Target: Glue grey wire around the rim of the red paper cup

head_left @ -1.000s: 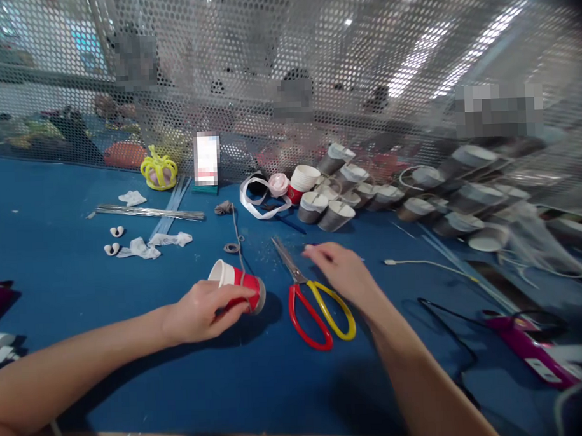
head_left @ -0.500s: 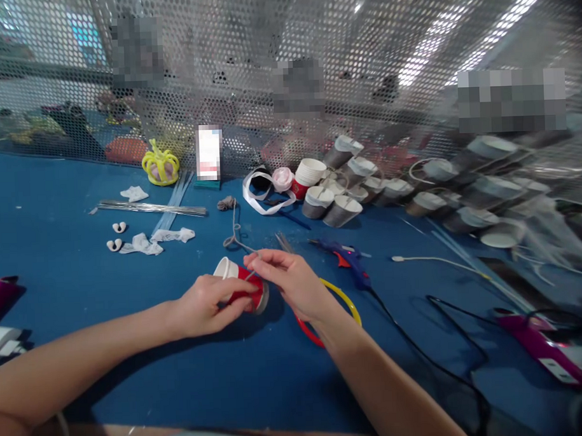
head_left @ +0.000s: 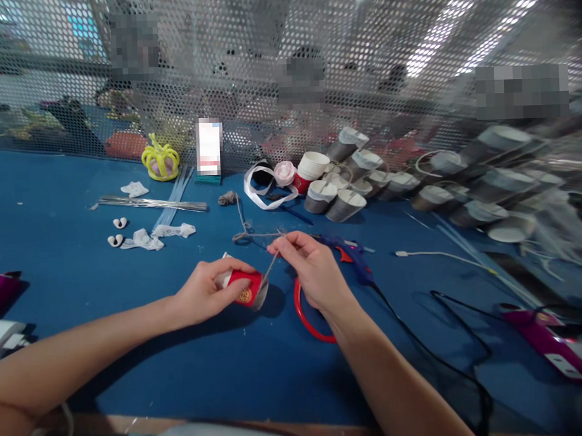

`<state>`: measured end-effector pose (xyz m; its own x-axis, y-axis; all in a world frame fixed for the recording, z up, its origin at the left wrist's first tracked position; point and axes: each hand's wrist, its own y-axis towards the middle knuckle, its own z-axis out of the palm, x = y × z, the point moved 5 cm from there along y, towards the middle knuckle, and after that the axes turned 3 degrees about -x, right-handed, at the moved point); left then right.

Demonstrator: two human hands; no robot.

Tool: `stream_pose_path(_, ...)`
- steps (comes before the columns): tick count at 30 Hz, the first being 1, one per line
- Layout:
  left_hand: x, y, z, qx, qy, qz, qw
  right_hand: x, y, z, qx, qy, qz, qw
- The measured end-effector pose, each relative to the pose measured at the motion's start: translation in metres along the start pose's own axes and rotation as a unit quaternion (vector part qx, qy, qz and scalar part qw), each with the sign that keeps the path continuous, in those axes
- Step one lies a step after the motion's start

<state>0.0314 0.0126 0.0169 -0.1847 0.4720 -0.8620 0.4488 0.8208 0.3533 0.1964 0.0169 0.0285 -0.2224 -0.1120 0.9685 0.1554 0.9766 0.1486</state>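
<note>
A small red paper cup (head_left: 243, 288) lies on its side on the blue table, and my left hand (head_left: 205, 291) is wrapped round it. My right hand (head_left: 308, 268) is just right of the cup, thumb and forefinger pinched on a thin grey cord (head_left: 272, 266). The cord runs taut from the cup's bottom end up to my fingers, then back across the table to a small grey bundle (head_left: 227, 198). Scissors with red handles (head_left: 309, 313) lie under my right wrist, mostly hidden.
A blue glue gun (head_left: 352, 257) with a black cable lies right of my hand. Several grey-wrapped cups (head_left: 338, 200) crowd the back right. White ribbon (head_left: 261, 193), a yellow crown (head_left: 160, 160), metal rods (head_left: 152, 205) and white scraps lie at the back. Mesh screen (head_left: 248, 86) behind.
My right hand left the scissors, moved left to the cup and took up the cord, pulling it taut. The cup has been turned slightly in my left hand.
</note>
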Motion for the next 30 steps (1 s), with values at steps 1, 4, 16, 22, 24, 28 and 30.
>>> stream_pose_path(1, 0.000, 0.000, 0.000, -0.001, -0.003, -0.006, 1.000, 0.000, 0.000, -0.001, -0.003, -0.010, -0.005, 1.000)
stream_pose_path(4, -0.001, -0.001, 0.001, -0.001, 0.000, 0.000, 1.000, -0.003, 0.001, -0.001, -0.002, -0.030, -0.009, 0.999)
stream_pose_path(16, -0.014, -0.011, 0.001, -0.002, -0.002, 0.144, 0.990, -0.005, 0.000, 0.008, 0.045, -0.090, -0.012, 0.995)
stream_pose_path(22, -0.021, -0.013, -0.002, -0.008, 0.003, 0.208, 0.978, -0.010, -0.001, 0.013, 0.072, -0.091, 0.010, 0.993)
stream_pose_path(24, -0.023, -0.013, -0.003, -0.016, 0.006, 0.223, 0.975, -0.011, -0.002, 0.014, 0.083, -0.099, 0.020, 0.991)
stream_pose_path(28, -0.025, -0.014, -0.004, -0.025, 0.020, 0.244, 0.969, -0.012, -0.004, 0.016, 0.095, -0.096, 0.030, 0.990)
stream_pose_path(30, -0.026, -0.014, -0.004, -0.028, 0.027, 0.254, 0.966, -0.012, -0.005, 0.016, 0.099, -0.097, 0.034, 0.990)
